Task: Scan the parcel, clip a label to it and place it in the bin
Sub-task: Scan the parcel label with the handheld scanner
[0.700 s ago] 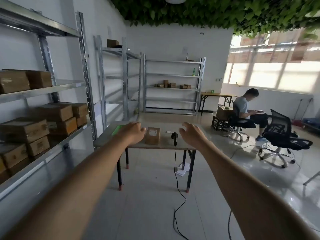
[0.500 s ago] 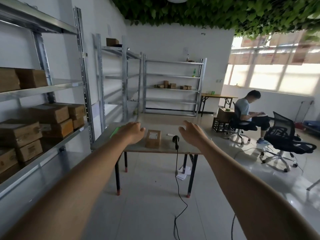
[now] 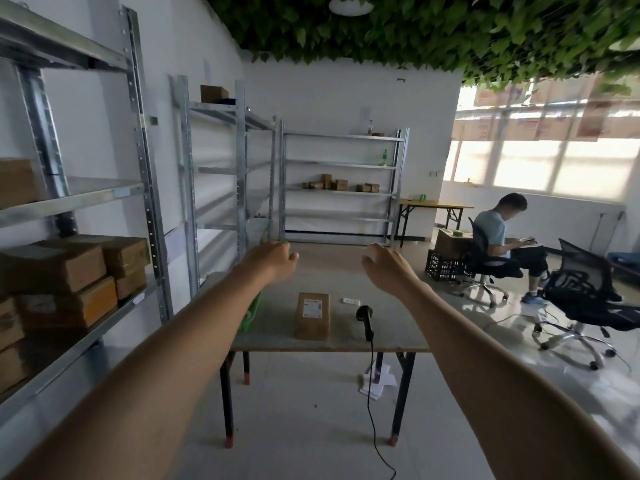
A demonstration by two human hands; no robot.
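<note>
Far left: metal shelving (image 3: 145, 202) against the wall, loaded with brown cardboard boxes (image 3: 69, 271). Next, left hand (image 3: 272, 261) stretched out over the folding table (image 3: 277, 336), palm down, fingers loosely curled, holding nothing. Under the left forearm, a green bin (image 3: 252, 313) at the table's left edge, mostly hidden. Centre of the table: brown parcel (image 3: 312, 315) lying flat, white printed sticker facing up, untouched, well below both hands. Just right of the parcel, a small white label (image 3: 350, 301) flat on the tabletop. Beside that, black handheld scanner (image 3: 365, 320) resting on the table, cord hanging over the front edge to the floor. Above and right, right hand (image 3: 389, 270) outstretched, fingers spread and slightly bent, empty. Far right: seated person (image 3: 498, 237) on an office chair, another black chair (image 3: 588, 299) nearer.
</note>
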